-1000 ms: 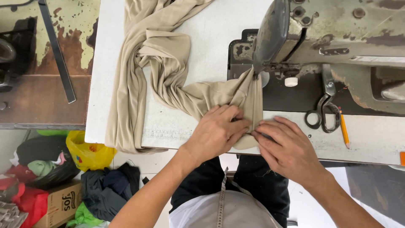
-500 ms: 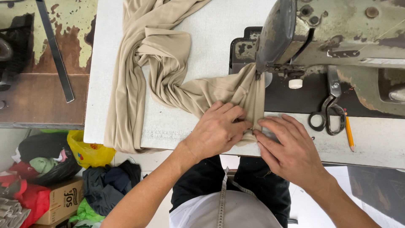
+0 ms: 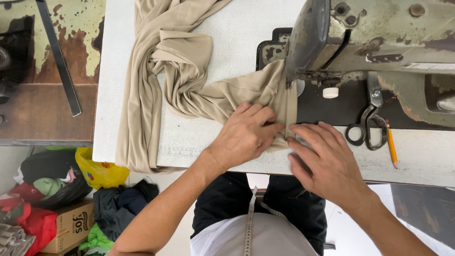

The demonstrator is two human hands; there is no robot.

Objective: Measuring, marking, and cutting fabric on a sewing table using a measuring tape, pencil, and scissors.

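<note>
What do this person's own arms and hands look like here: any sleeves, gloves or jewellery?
Both forearms are bare with no sleeves in view. The left hand and right hand have no gloves, and no rings, watch or bracelet show on the fingers or wrists.

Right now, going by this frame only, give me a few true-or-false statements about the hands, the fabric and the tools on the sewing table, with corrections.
1. Both hands press on the beige fabric in front of the sewing machine. True: the left hand and the right hand lie flat on its near edge.
2. The scissors are held in the right hand. False: they lie on the machine bed, right of that hand, untouched.
3. A pencil lies beside the scissors. True.
4. The fabric is folded in a neat square. False: it trails bunched and twisted across the white table, with one length hanging over the left edge.
5. A measuring tape hangs down the person's front. True.
</note>
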